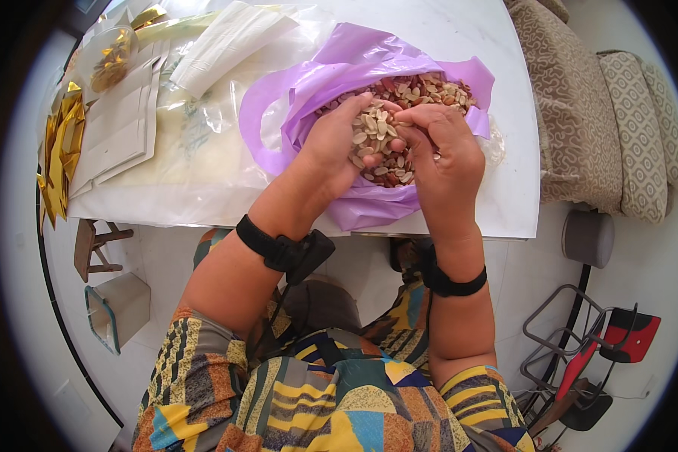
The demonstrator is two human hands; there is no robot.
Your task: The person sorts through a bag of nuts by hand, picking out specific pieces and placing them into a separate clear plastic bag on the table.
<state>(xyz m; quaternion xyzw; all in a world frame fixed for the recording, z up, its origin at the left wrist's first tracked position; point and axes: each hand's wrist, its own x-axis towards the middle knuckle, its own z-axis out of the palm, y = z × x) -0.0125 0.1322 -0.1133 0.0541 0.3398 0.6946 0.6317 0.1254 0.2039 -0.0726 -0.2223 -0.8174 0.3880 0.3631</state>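
Note:
My left hand (339,135) is cupped palm up over an open purple plastic bag (299,90). In its palm rests a heap of pale, flat oval kernels (374,125). Close beside that heap, my right hand (449,135) pinches thumb and forefinger together, and a pale kernel (403,124) shows at their tips. The bag lies on the white table and holds a mix of pale and reddish-brown kernels (435,90), partly hidden by both hands. One loop handle (254,127) of the bag spreads out to the left.
Clear plastic sheeting (214,169), a folded white bag (231,48), flat pale pouches (121,113), gold foil packaging (68,147) and a clear tub (110,59) lie left on the white table (474,34). A bin (124,308) stands below. A patterned sofa (570,107) adjoins the right.

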